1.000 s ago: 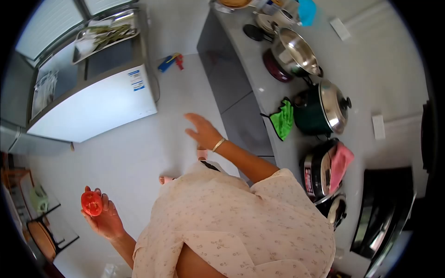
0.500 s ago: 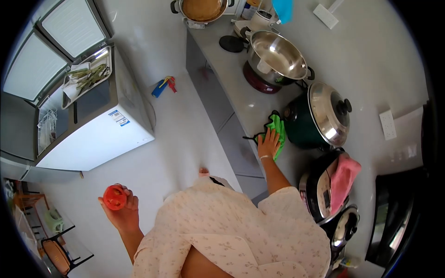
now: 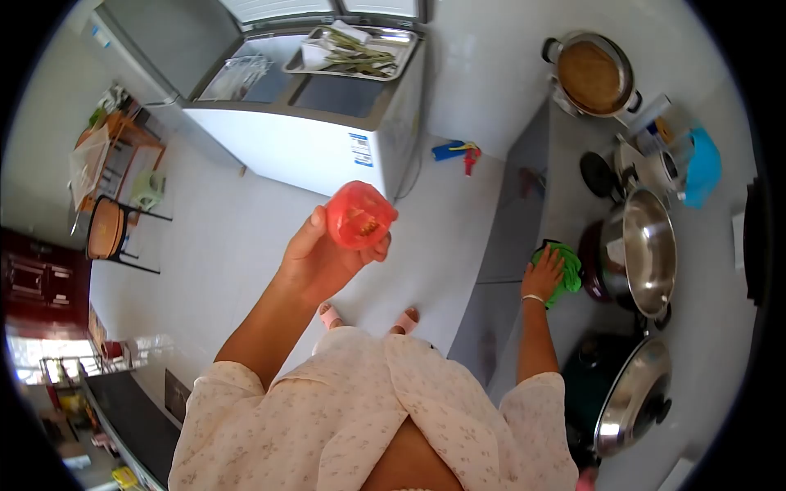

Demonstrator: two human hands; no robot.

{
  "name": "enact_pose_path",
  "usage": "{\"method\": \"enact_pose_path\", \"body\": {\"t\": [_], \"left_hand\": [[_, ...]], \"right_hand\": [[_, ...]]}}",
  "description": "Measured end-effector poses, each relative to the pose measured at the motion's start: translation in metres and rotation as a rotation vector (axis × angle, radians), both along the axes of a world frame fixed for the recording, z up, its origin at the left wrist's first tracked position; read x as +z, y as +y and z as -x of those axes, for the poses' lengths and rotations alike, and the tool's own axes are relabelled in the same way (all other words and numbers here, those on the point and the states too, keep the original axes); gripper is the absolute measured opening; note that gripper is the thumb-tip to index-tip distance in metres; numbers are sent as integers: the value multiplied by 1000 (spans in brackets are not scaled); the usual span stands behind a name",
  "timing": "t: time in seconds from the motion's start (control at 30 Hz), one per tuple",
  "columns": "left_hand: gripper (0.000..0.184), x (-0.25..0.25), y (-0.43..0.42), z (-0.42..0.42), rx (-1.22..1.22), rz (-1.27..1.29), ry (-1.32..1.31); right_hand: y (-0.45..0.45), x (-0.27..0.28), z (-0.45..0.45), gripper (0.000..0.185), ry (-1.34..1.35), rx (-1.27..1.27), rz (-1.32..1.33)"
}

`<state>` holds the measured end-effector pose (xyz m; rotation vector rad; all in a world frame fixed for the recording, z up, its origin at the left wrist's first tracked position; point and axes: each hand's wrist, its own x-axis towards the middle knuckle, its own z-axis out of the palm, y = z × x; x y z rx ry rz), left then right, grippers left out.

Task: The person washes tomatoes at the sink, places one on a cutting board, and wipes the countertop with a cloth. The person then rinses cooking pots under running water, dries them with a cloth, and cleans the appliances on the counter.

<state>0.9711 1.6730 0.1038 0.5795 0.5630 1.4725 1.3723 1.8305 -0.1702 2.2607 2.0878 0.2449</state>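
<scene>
A red tomato (image 3: 359,216) with a cut or bitten face, its seeds showing, is held up in front of my body in my left hand (image 3: 332,260). The fingers and thumb wrap round it from below. Over at the counter, my right hand (image 3: 544,274) presses on a bunched green cloth (image 3: 565,278) with dark edging, its fingers over the top. The cloth lies near the counter's front edge, beside a wide steel pot (image 3: 651,254) on a dark red base.
A dark green cooker (image 3: 589,385) with a steel lid stands nearer me on the counter. Farther back are a black round lid (image 3: 600,175) and a two-handled pan (image 3: 591,75). A chest freezer (image 3: 295,147) bears a metal tray (image 3: 401,61). Blue and red items (image 3: 458,153) lie on the floor.
My left hand has raised the tomato inward, before my body. My right hand and the green cloth have moved along the counter from beside the cooker to beside the steel pot. The view has turned left.
</scene>
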Motion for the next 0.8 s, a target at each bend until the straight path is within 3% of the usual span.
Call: {"method": "enact_pose_path", "body": {"t": [0.17,0.23,0.27,0.3,0.37,0.4,0.43,0.5,0.57,0.63,0.77,0.8], "left_hand": [[84,72,-20,-2,-133,-218,253],[83,104,-40,-4,-278,-298,-44],[83,107,-43,-7,-291,-519,-146],[71,121,-56,-5,-258,-546,-108],[60,125,-71,-9,-54,-730,-63],[56,125,-76,-9,23,-796,-44],[57,119,-80,-6,61,-946,-88],[61,120,-108,16,127,-1104,-131],[48,132,-153,54,62,-907,145],[57,130,-151,76,244,-1334,289],[49,139,-220,115,386,-1265,284],[41,140,-244,126,401,-1178,303]], "right_hand": [[-5,-8,-7,70,15,82,-22],[-23,11,-1,72,-18,87,62],[-28,7,-3,73,-14,80,105],[-35,10,0,75,-24,65,144],[-62,-6,-2,77,-21,129,-35],[-75,-3,-5,66,-51,172,-76],[-82,-8,-12,55,-85,215,-114],[-83,-31,-44,55,11,121,34],[-75,-52,-57,58,105,15,188],[-71,-67,-51,58,147,-25,244],[-49,-134,-15,47,-48,138,137],[-57,-124,22,46,635,-294,332]]}}
